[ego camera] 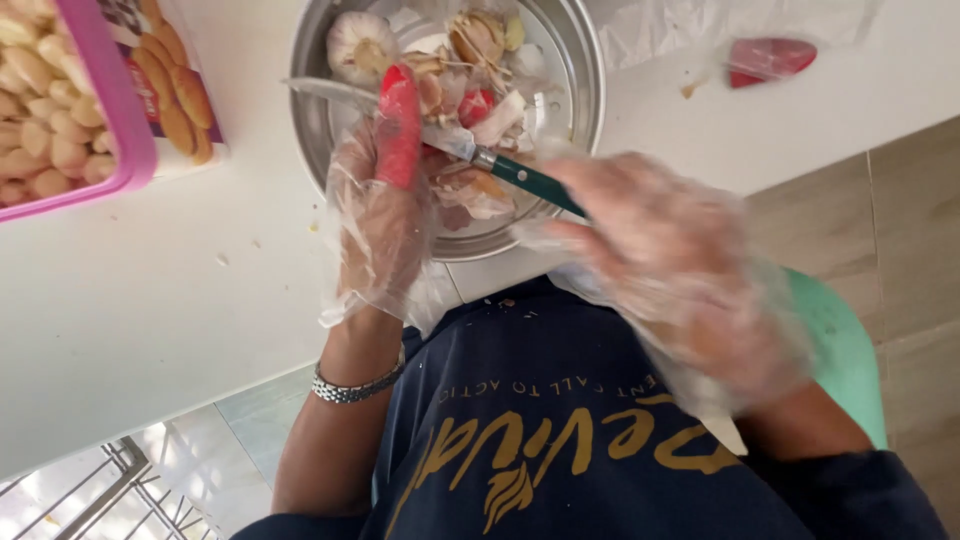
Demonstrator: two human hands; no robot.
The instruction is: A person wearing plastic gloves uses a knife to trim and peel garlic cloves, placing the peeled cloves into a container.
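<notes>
A pink plastic tub of peeled garlic cloves sits far left of the grip. The gloved left hand pinches something red over the round steel bowl of garlic skins. The gloved right hand is closed around a green-handled knife, its blade beside the left fingers.

— What can't you make out?

— My right hand is smeared by motion inside its clear glove, so I can't tell my fingers apart, and it hides the end of the knife's green handle.

— Anything cut off?

— The steel bowl loses its far rim at the top edge. The pink tub of peeled cloves runs off the left.
</notes>
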